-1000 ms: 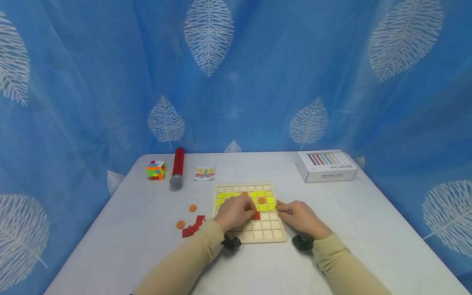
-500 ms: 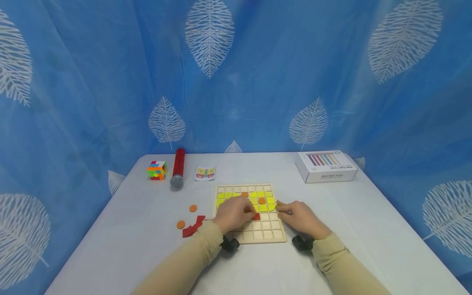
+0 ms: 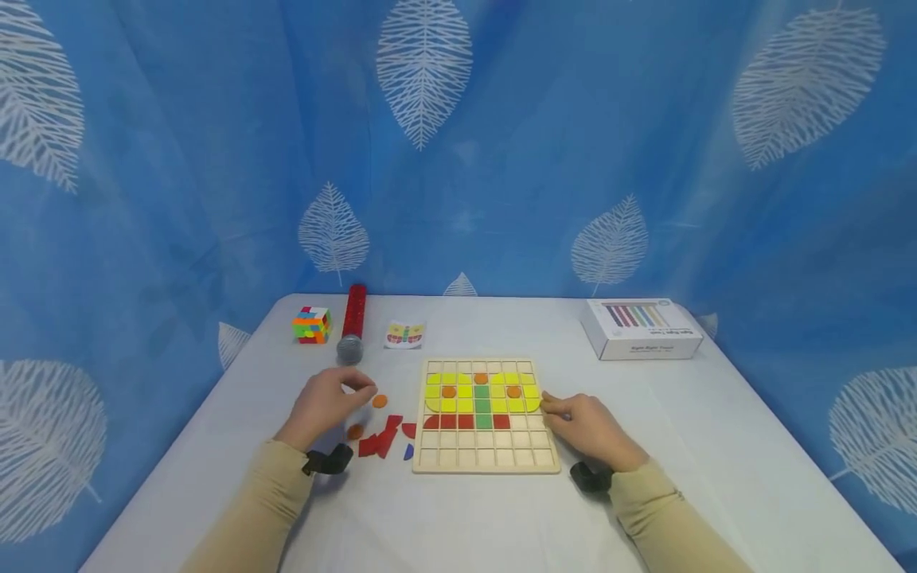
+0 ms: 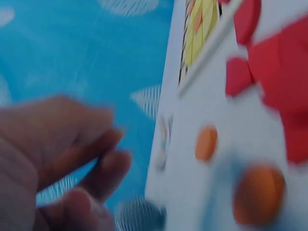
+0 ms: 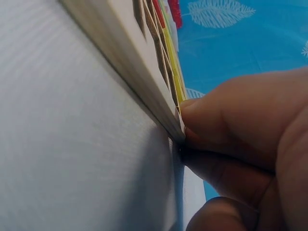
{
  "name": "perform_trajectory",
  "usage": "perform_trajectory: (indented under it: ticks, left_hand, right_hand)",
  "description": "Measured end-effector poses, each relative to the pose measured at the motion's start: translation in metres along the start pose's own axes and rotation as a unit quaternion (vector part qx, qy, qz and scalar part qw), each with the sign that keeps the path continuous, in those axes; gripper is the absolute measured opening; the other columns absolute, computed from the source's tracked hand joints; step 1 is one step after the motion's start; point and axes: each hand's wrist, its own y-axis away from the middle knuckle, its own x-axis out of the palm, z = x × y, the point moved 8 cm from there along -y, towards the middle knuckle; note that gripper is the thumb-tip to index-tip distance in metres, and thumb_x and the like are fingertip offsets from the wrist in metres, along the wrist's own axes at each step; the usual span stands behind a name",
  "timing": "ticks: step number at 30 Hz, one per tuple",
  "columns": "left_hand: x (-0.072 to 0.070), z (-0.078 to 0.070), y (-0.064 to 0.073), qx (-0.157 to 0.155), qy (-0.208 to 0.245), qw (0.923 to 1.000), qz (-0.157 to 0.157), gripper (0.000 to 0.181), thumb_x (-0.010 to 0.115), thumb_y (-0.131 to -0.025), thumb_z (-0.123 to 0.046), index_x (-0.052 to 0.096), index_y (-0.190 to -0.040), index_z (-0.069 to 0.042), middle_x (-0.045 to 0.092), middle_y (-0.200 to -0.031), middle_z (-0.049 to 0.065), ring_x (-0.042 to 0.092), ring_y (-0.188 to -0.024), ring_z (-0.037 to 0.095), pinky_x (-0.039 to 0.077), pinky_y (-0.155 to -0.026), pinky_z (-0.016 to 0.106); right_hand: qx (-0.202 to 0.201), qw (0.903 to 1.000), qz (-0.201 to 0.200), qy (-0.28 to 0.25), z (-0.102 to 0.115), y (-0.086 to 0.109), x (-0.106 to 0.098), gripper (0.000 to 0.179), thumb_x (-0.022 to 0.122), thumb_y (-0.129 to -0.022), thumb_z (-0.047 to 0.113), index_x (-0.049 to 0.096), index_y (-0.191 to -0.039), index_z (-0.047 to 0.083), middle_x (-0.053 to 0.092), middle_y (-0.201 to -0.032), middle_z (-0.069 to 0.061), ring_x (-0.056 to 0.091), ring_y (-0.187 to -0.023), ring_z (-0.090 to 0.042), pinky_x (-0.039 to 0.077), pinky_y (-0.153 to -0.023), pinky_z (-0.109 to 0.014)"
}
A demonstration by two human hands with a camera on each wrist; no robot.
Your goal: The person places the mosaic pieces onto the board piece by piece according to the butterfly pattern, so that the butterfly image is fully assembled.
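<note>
My left hand [image 3: 325, 402] hovers left of the board, above the table near the loose pieces. Its fingers are loosely bent and no piece shows between them; the left wrist view is blurred. My right hand [image 3: 591, 430] pinches the right edge of the wooden grid board [image 3: 505, 458], thumb on top. Yellow pieces [image 3: 437, 403] make two wing shapes on the board. Green squares [image 3: 483, 406] run down its middle, with red pieces [image 3: 466, 422] on both sides. Loose on the table lie an orange disc [image 3: 380, 401], another orange disc [image 4: 260, 195] and several red pieces [image 3: 387, 438].
A blue piece [image 3: 409, 452] lies by the board's left edge. Behind stand a puzzle cube [image 3: 311, 325], a red microphone [image 3: 353, 318] and a small pattern card [image 3: 404, 335]. A white box [image 3: 642, 329] sits at the back right.
My left hand has left the board and moved left to the loose pieces, uncovering the green column and the red row. My right hand stays at the board's edge.
</note>
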Motion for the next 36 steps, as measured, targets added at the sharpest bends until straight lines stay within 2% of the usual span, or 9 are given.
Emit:
perform_trajectory:
  ticks: [3, 6, 8, 10, 15, 25, 28, 33, 36]
  left_hand:
    - [0.01, 0.013, 0.005, -0.002, -0.001, 0.9988, 0.05, 0.024, 0.084, -0.085, -0.034, 0.075, -0.101, -0.019, 0.068, -0.096, 0.0, 0.061, -0.089, 0.02, 0.055, -0.076, 0.036]
    - [0.024, 0.016, 0.009, 0.01, -0.024, 0.9944, 0.102, 0.031, 0.09, -0.078, -0.04, 0.072, -0.097, -0.022, 0.065, -0.09, -0.003, 0.06, -0.083, 0.018, 0.053, -0.072, 0.033]
    - [0.03, 0.014, 0.011, 0.019, -0.043, 0.9919, 0.117, 0.033, 0.091, -0.075, -0.04, 0.071, -0.095, -0.023, 0.064, -0.088, -0.004, 0.059, -0.083, 0.017, 0.053, -0.072, 0.034]
    - [0.03, 0.012, 0.011, 0.023, -0.061, 0.9914, 0.114, 0.031, 0.091, -0.076, -0.037, 0.071, -0.093, -0.022, 0.064, -0.087, -0.004, 0.058, -0.082, 0.016, 0.053, -0.073, 0.034]
    - [0.025, 0.016, 0.007, 0.02, -0.06, 0.9955, 0.071, 0.023, 0.087, -0.082, -0.031, 0.073, -0.098, -0.021, 0.065, -0.089, -0.005, 0.059, -0.082, 0.015, 0.056, -0.077, 0.035]
    - [0.014, 0.026, 0.0, -0.005, 0.012, 0.9998, 0.018, 0.025, 0.077, -0.094, -0.025, 0.072, -0.116, -0.014, 0.068, -0.111, 0.004, 0.061, -0.095, 0.02, 0.059, -0.081, 0.036]
    - [0.011, 0.028, 0.001, -0.013, 0.001, 0.9997, 0.02, 0.03, 0.08, -0.09, -0.029, 0.072, -0.115, -0.015, 0.069, -0.11, 0.004, 0.061, -0.095, 0.021, 0.059, -0.08, 0.038]
    - [0.016, 0.033, 0.001, -0.025, -0.03, 0.9978, 0.053, 0.031, 0.087, -0.082, -0.032, 0.073, -0.106, -0.018, 0.068, -0.1, 0.0, 0.061, -0.091, 0.019, 0.057, -0.08, 0.04]
    - [0.017, 0.032, 0.0, -0.016, -0.037, 0.9975, 0.058, 0.029, 0.087, -0.083, -0.031, 0.073, -0.105, -0.017, 0.067, -0.097, -0.001, 0.06, -0.088, 0.019, 0.056, -0.081, 0.041]
  right_hand:
    - [-0.005, 1.0, -0.006, -0.001, 0.0, 0.0, -0.001, 0.037, 0.066, -0.098, 0.023, 0.069, -0.132, 0.008, 0.061, -0.143, -0.009, 0.052, -0.138, -0.04, 0.04, -0.113, -0.057]
    - [-0.008, 0.9999, -0.005, -0.005, 0.0, 0.0, -0.001, 0.037, 0.066, -0.099, 0.024, 0.069, -0.131, 0.007, 0.062, -0.143, -0.01, 0.051, -0.138, -0.04, 0.04, -0.113, -0.057]
    - [-0.01, 0.9999, -0.004, -0.005, -0.001, -0.001, -0.001, 0.037, 0.066, -0.099, 0.025, 0.069, -0.132, 0.008, 0.061, -0.143, -0.01, 0.051, -0.139, -0.04, 0.04, -0.113, -0.057]
    - [-0.009, 0.9999, -0.001, -0.008, -0.002, 0.0, -0.001, 0.037, 0.066, -0.099, 0.025, 0.069, -0.132, 0.007, 0.061, -0.143, -0.01, 0.05, -0.139, -0.04, 0.04, -0.113, -0.057]
    - [-0.009, 0.9999, 0.003, -0.007, -0.001, 0.001, -0.002, 0.037, 0.066, -0.099, 0.024, 0.069, -0.131, 0.007, 0.062, -0.143, -0.011, 0.051, -0.139, -0.041, 0.041, -0.112, -0.058]
    - [-0.011, 0.9999, 0.002, -0.008, 0.0, 0.0, -0.001, 0.038, 0.065, -0.1, 0.025, 0.068, -0.133, 0.007, 0.061, -0.144, -0.01, 0.05, -0.139, -0.041, 0.04, -0.112, -0.058]
    - [-0.009, 0.9999, 0.004, -0.007, 0.0, 0.0, -0.001, 0.038, 0.064, -0.1, 0.025, 0.068, -0.133, 0.007, 0.061, -0.144, -0.01, 0.049, -0.14, -0.041, 0.04, -0.113, -0.058]
    - [-0.005, 0.9999, 0.008, -0.01, 0.001, 0.001, -0.001, 0.038, 0.064, -0.099, 0.024, 0.068, -0.133, 0.007, 0.061, -0.144, -0.011, 0.049, -0.14, -0.041, 0.04, -0.113, -0.058]
    - [-0.004, 0.9999, 0.008, -0.009, 0.001, 0.001, -0.001, 0.038, 0.064, -0.099, 0.024, 0.068, -0.133, 0.007, 0.061, -0.144, -0.011, 0.05, -0.14, -0.04, 0.04, -0.113, -0.058]
